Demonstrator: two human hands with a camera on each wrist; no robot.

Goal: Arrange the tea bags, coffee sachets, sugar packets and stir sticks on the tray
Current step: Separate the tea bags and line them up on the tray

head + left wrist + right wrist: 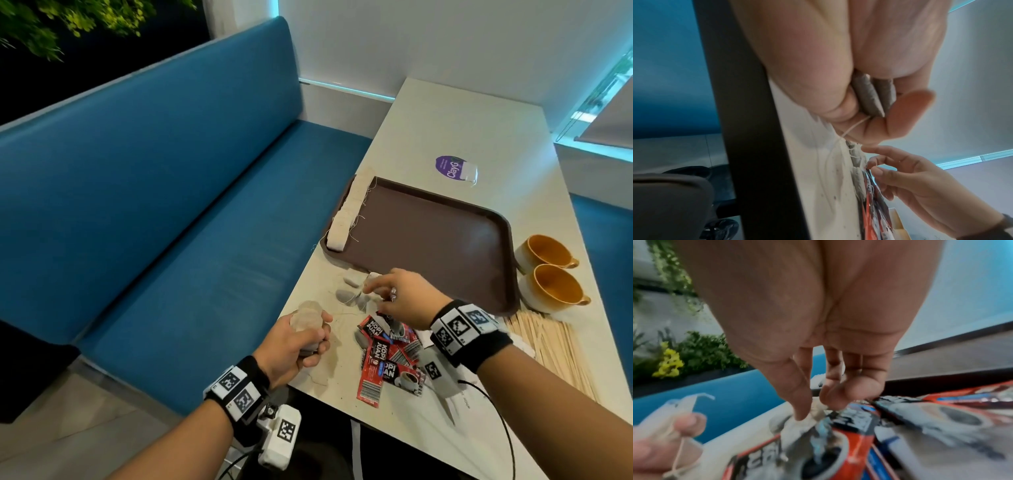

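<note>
At the bench point(445, 113) edge: left hand point(294, 346) clamps stacked tea bags point(308, 317); right hand point(400, 298) pinches a loose bag point(371, 279), 6 o'clock of tray point(428, 233).

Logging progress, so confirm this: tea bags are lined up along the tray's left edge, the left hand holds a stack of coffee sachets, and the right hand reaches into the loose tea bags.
One thing is wrong: the left hand holds a stack of tea bags, not coffee sachets; the left wrist view shows them. The coffee sachets lie on the table. The row of tea bags along the tray edge and the right hand are as stated.
</note>
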